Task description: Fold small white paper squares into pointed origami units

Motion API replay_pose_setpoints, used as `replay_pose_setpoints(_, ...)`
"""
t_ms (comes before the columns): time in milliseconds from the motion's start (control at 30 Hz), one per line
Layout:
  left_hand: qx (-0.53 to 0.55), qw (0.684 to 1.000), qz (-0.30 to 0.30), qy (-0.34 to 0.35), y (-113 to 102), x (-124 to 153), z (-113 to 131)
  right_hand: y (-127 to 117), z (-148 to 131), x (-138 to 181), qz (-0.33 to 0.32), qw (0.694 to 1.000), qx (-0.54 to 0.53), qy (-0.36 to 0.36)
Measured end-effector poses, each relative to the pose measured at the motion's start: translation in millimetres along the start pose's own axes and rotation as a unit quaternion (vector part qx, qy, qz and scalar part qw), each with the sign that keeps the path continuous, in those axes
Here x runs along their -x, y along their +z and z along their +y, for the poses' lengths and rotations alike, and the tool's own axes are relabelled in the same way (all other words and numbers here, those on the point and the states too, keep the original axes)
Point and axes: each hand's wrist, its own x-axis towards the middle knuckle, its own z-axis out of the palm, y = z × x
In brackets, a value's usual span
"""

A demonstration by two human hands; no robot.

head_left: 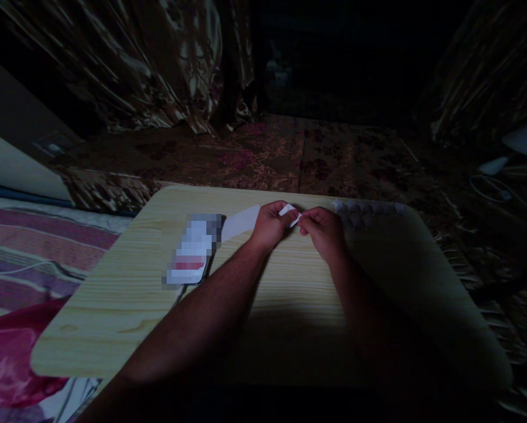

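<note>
Between my two hands is a small folded piece of white paper (pixel 288 210). My left hand (pixel 272 225) is closed on it, the thumb lying over its face. My right hand (pixel 321 228) pinches the paper's right-hand corner with thumb and fingertips. A flat white paper strip (pixel 241 223) lies on the table to the left, partly behind my left hand. Beyond my right hand, several small pale folded pieces (pixel 366 207) sit in rows near the far edge; dim light hides their exact shape.
The pale wooden table (pixel 126 282) has rounded corners. A phone (pixel 192 249) with a blurred screen lies on its left part, a cable running from its lower end. A bed with a striped cover (pixel 69 235) stands at left. Patterned curtains (pixel 192 53) hang behind.
</note>
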Motion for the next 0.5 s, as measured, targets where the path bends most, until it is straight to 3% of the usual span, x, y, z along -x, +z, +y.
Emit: replay_pose_setpoints(500, -0.026, 1.0, -0.008, -0.011, 1.0, 1.6, 2.5, -1.4, 5.2, -1.3, 0.009, 1.0, 0.005, -0.019)
